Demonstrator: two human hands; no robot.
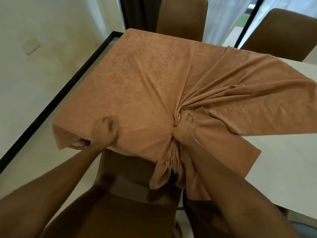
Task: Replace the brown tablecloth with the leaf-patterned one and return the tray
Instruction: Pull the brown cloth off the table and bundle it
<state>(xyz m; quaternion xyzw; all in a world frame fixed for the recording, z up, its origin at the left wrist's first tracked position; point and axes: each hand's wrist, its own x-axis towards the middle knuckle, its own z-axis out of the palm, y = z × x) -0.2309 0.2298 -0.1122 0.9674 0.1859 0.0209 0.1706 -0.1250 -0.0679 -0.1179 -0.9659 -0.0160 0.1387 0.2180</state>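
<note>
The brown tablecloth [145, 79] lies over the left part of a white table [283, 152]. My right hand [184, 127] grips a gathered bunch of it near the front edge, and folds fan out from that fist toward the right. My left hand [104, 129] lies blurred on the cloth near its front left corner, fingers curled into the fabric. The cloth's right side is pulled in, so the white tabletop shows there. Neither the leaf-patterned cloth nor a tray is in view.
A brown chair [130, 182] stands right in front of me, tucked at the table's near edge. Two more brown chairs [183, 16] [281, 33] stand on the far side. A pale wall with a black skirting strip [56, 100] runs along the left.
</note>
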